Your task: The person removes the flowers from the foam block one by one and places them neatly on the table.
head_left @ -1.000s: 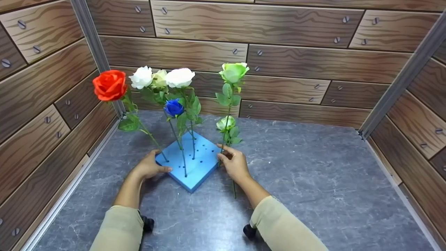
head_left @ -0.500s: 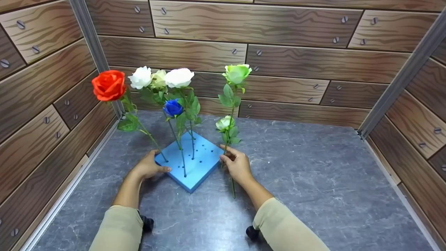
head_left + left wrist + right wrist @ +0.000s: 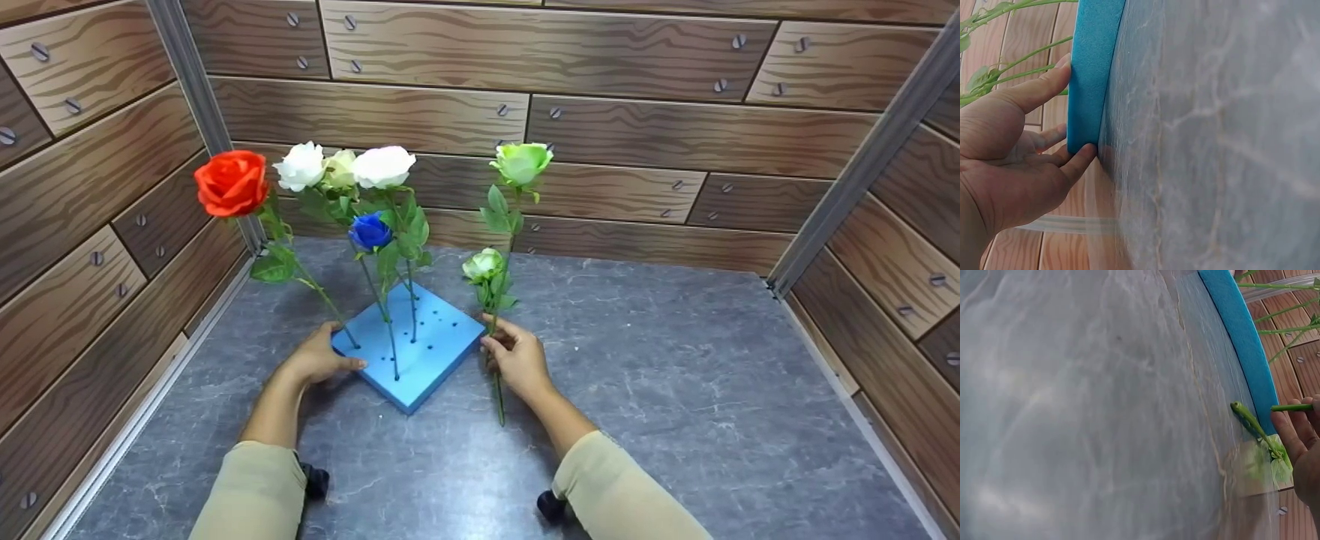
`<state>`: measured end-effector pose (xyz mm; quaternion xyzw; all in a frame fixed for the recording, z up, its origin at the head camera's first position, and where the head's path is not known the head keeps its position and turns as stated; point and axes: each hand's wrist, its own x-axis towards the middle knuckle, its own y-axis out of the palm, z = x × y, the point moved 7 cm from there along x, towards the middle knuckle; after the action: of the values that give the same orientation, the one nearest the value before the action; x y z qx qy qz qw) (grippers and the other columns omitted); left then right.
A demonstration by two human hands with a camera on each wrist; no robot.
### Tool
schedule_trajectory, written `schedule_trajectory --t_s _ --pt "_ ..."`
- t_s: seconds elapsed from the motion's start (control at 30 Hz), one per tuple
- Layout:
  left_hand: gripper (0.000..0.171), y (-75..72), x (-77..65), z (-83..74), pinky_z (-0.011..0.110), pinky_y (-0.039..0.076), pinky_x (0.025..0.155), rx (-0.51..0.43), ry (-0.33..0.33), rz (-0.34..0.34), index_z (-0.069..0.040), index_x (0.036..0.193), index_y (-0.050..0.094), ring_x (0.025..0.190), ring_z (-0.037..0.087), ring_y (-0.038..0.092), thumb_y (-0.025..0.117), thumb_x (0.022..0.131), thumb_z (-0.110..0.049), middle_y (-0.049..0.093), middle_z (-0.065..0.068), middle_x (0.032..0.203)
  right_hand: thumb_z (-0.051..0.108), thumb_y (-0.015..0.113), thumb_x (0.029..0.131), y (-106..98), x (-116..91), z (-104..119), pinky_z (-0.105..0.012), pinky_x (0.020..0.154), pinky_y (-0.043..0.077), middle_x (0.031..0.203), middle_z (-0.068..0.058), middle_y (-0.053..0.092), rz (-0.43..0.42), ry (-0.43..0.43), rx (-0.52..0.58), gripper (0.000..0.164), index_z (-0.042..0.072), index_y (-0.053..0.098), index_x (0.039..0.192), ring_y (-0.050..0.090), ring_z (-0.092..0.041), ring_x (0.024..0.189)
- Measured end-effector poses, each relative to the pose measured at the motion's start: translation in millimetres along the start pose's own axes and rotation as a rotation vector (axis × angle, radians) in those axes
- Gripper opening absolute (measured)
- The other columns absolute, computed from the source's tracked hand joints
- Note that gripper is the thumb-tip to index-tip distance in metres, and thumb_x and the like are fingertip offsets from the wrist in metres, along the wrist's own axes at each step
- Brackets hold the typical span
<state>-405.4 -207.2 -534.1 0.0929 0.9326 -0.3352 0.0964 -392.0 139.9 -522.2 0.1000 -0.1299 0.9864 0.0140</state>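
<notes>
My left hand [image 3: 319, 360] grips the left corner of a blue foam block [image 3: 416, 371], thumb over the top and fingers at the side and lower edge. With thumb and fingers, my right hand [image 3: 523, 364] pinches the stem of a green rose [image 3: 523, 163] beside the block's right corner. That rose stands nearly upright, leaning slightly right; its cut stem end [image 3: 1292, 407] shows level with the block's upper edge in the right wrist view. A pale green-white rose [image 3: 482, 265] lies on the tabletop behind the right hand, its stem running toward the front.
Stuck in the block are a red rose [image 3: 231, 184], a blue rose [image 3: 370, 231], white roses [image 3: 383, 166] and a cream one [image 3: 340, 169]. Several small holes dot its top. Wood-patterned walls [image 3: 652, 135] enclose the grey marbled tabletop [image 3: 675, 390].
My right hand has moved slightly right, away from the block's corner, and the green rose's bloom has shifted right and a little lower. The left hand keeps its grip on the block.
</notes>
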Motion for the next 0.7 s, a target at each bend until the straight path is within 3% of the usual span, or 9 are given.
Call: schedule_trajectory --t_s 0.1,0.27,0.53,0.7 --pt "0.106 0.2 -0.5 -0.8 0.066 0.029 0.131 -0.002 0.001 0.000 0.006 0.167 0.021 0.160 0.058 0.025 0.089 0.092 -0.024 0.024 0.041 0.171 -0.002 0.072 0.101 -3.8 -0.6 -0.1 -0.040 0.069 0.067 0.105 -0.022 0.078 -0.018 -0.007 -0.013 0.041 0.009 0.073 0.140 0.079 -0.031 0.089" --pt "0.105 0.2 -1.8 -1.6 0.066 0.029 0.131 -0.006 -0.001 -0.003 0.007 0.167 0.022 0.160 0.058 0.026 0.089 0.092 -0.023 0.026 0.041 0.171 -0.005 0.071 0.100 -8.8 -2.5 -1.4 -0.037 0.071 0.068 0.105 -0.020 0.072 -0.032 0.006 -0.004 0.042 0.008 0.074 0.140 0.079 -0.023 0.088" --pt "0.105 0.8 -1.4 -1.5 0.067 0.029 0.131 -0.011 -0.001 0.008 0.007 0.167 0.021 0.161 0.058 0.023 0.088 0.093 -0.023 0.023 0.040 0.172 -0.006 0.073 0.099 -16.3 -6.1 -1.5 -0.036 0.072 0.068 0.105 -0.018 0.069 -0.041 -0.013 -0.044 0.043 0.009 0.074 0.139 0.079 -0.028 0.093" --pt "0.105 0.7 -1.6 -1.7 0.067 0.028 0.131 -0.009 0.009 0.010 0.008 0.167 0.020 0.160 0.059 0.023 0.088 0.093 -0.023 0.023 0.042 0.171 -0.005 0.074 0.098 -20.0 -7.9 -2.2 -0.027 0.069 0.064 0.105 -0.017 0.070 -0.046 -0.022 -0.087 0.044 0.010 0.074 0.140 0.077 -0.024 0.093"
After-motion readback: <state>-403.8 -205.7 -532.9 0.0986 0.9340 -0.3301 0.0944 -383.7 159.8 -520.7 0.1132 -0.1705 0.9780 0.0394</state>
